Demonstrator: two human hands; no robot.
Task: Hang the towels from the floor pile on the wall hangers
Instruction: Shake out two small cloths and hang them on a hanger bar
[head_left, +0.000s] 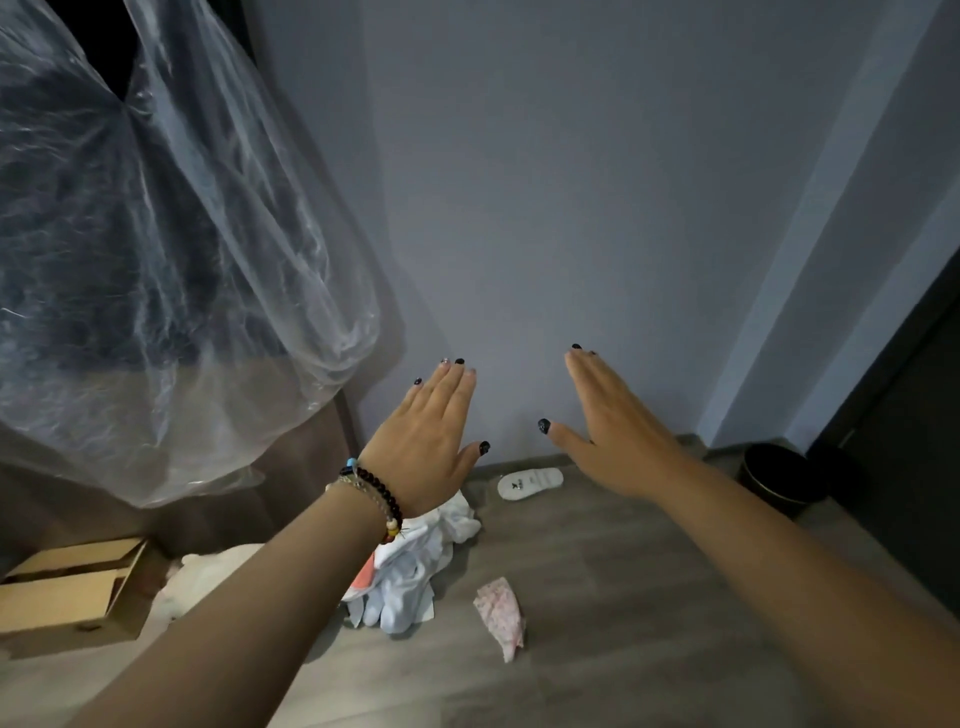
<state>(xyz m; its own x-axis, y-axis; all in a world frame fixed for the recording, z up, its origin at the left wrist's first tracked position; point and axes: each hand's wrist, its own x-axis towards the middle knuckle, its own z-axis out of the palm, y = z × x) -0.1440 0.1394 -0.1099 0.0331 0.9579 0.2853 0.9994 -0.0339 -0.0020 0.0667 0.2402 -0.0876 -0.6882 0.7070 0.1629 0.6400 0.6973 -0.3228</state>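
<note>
While both arms reach out over the floor (623, 597), a plastic cover (171, 249) hangs at far left above a cardboard box (72, 592). Next, the left hand (426, 436), beads (376, 496) on its wrist, is flat with straight fingers, gripping nothing. Below it lies the towel pile (415, 566) by the wall (571, 182), a pink cloth (501, 613) just beside. Further right, the right hand (613, 436) is equally flat and empty. A black bin (779, 478) stands in the corner.
</note>
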